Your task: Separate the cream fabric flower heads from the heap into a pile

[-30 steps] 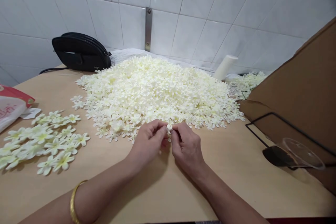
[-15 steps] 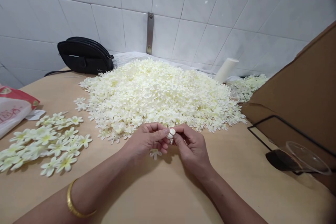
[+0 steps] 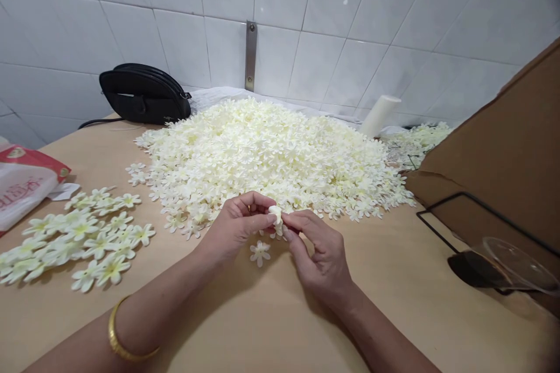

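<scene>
My left hand (image 3: 238, 226) and my right hand (image 3: 317, 250) meet at the fingertips just in front of a big heap of cream fabric flowers (image 3: 271, 154). Both pinch the same small clump of white petals (image 3: 275, 213), held a little above the tan table (image 3: 406, 280). One loose flower (image 3: 259, 252) lies flat on the table right below my hands. A gold bangle (image 3: 120, 344) circles my left wrist.
A spread of larger cream-yellow flowers (image 3: 76, 239) lies at the left, beside a red-and-white plastic packet (image 3: 21, 189). A black pouch (image 3: 142, 93) and a white cylinder (image 3: 378, 116) stand by the tiled wall. A cardboard box (image 3: 507, 151), black wire frame (image 3: 459, 201) and clear cup (image 3: 516, 265) fill the right.
Both hands have lifted slightly off the heap's edge while pinching the petal clump. A single flower has dropped onto the table under them.
</scene>
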Motion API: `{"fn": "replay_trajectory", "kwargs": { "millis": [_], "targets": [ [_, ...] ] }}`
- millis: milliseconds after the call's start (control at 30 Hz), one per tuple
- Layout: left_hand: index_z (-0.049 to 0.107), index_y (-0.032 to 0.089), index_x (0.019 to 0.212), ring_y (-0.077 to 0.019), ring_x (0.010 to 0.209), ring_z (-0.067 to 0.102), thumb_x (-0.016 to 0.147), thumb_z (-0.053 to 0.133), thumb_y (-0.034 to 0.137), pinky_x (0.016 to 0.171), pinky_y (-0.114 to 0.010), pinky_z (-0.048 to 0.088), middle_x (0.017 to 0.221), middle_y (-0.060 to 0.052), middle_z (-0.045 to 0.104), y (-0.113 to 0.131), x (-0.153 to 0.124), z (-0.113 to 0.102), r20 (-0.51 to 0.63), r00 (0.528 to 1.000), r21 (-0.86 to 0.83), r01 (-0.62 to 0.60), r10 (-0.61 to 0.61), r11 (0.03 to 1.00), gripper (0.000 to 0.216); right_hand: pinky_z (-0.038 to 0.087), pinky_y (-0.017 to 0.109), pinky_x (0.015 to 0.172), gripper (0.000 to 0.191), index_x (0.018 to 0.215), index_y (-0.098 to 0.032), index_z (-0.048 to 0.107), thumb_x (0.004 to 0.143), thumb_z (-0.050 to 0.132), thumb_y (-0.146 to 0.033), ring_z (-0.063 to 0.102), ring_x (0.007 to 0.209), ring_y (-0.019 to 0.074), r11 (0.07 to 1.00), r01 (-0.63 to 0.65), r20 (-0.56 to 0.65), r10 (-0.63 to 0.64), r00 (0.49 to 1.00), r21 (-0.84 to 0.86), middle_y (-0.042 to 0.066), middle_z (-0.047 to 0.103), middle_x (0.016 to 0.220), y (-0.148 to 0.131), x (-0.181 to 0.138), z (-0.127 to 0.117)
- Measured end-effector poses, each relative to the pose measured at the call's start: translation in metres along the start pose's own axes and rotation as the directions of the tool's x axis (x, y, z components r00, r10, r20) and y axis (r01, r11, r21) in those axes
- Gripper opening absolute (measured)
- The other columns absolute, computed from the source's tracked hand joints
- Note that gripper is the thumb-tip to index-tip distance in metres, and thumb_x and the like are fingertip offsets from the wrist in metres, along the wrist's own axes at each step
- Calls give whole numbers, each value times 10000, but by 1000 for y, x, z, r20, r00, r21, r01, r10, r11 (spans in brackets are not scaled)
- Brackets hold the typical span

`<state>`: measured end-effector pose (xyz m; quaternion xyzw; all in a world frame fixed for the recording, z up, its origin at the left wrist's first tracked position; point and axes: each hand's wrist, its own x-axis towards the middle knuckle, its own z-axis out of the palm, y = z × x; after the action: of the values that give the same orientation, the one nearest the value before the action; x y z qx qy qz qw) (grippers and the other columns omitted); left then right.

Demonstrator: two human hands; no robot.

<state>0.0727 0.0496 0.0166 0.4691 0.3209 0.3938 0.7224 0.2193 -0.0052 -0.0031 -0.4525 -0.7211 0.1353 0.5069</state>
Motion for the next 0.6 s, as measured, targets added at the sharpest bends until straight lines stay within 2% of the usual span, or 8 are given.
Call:
{"fn": "replay_trajectory", "kwargs": {
  "millis": [133, 233, 300, 367, 400, 467, 533, 600],
  "targets": [
    [574, 153, 815, -56, 557, 512, 623, 636, 99, 586, -203, 415, 632, 46, 536, 1, 0, 1, 22, 1000, 27, 6, -7, 1000, 209, 464, 265, 660, 243, 1033, -196, 527, 792, 510, -175, 542, 739, 133, 981, -161, -13, 163, 986, 103, 29, 557, 813, -1, 3, 0],
    [572, 156, 844, -66, 586, 522, 591, 631, 70, 611, -215, 419, 674, 35, 548, -2, 1, 3, 77, 996, -21, 49, -48, 999, 273, 451, 283, 677, 329, 1128, -225, 512, 799, 506, -213, 525, 759, 140, 991, -125, 40, 124, 992, 39, 31, 551, 837, -1, 6, 1],
    [569, 148, 833, -81, 601, 532, 605, 620, 98, 630, -233, 425, 683, 15, 569, -3, 1, 4, 111, 991, -59, 80, -74, 995, 240, 442, 295, 698, 328, 1139, -238, 519, 814, 482, -213, 522, 779, 146, 996, -94, 78, 94, 993, 2, 38, 560, 862, 0, 7, 0],
    [556, 145, 817, -87, 567, 522, 638, 606, 163, 602, -242, 422, 671, -3, 588, 0, 1, 4, 69, 995, -29, 76, -74, 997, 186, 436, 287, 689, 271, 1080, -223, 554, 824, 465, -216, 527, 767, 144, 994, -106, 57, 106, 993, 2, 41, 569, 859, 0, 7, -1],
    [552, 145, 793, -82, 530, 501, 651, 602, 198, 565, -234, 409, 647, -2, 586, 3, 0, 3, 13, 999, 43, 51, -51, 998, 160, 432, 274, 660, 233, 1034, -211, 570, 828, 462, -227, 526, 728, 138, 990, -142, 31, 142, 989, 4, 35, 569, 819, 1, 6, -2],
    [546, 147, 707, -64, 457, 426, 663, 598, 253, 483, -207, 348, 564, 23, 540, 10, -1, -1, -87, 995, 297, -13, 41, 955, 127, 403, 241, 561, 183, 939, -190, 582, 835, 458, -274, 491, 599, 115, 968, -252, -24, 252, 967, 6, 6, 529, 673, 3, 5, -5],
    [535, 151, 596, -59, 425, 362, 655, 603, 287, 432, -194, 270, 481, 46, 458, 17, -2, -6, -46, 995, 575, -47, 90, 817, 163, 334, 217, 463, 194, 851, -182, 569, 838, 448, -334, 391, 474, 90, 932, -361, -79, 360, 929, 0, -38, 411, 529, 6, 4, -9],
    [520, 160, 520, -67, 415, 340, 623, 626, 314, 409, -199, 215, 441, 48, 415, 21, -4, -9, 62, 998, 762, -61, 21, 645, 213, 264, 209, 413, 241, 776, -183, 534, 844, 423, -385, 297, 422, 77, 912, -409, -124, 407, 905, 15, -63, 302, 475, 11, 3, -12]
  ]
}}
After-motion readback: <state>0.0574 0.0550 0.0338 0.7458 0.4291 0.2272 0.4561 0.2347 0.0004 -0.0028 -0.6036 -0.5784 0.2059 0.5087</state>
